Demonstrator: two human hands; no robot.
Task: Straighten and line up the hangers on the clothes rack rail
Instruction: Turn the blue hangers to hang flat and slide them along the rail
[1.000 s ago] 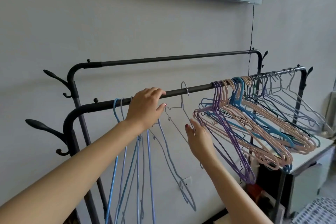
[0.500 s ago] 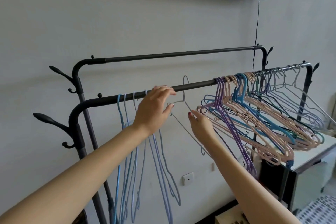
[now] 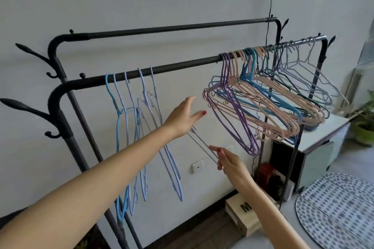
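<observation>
A thin wire hanger (image 3: pixel 199 143) is held off the rail (image 3: pixel 182 65), seemingly pinched by right-hand (image 3: pixel 232 164) fingers for rehanging. Left hand (image 3: pixel 183 116) fingers are spread, reaching toward the bunched hangers (image 3: pixel 263 105).

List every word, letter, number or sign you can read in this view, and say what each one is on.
"M" in black, on the side of the cardboard box on the floor below the rack; the print is cut off by the right arm, so any further letters are hidden.
No other text is readable: the wall socket and the hangers bear none that shows.
</observation>
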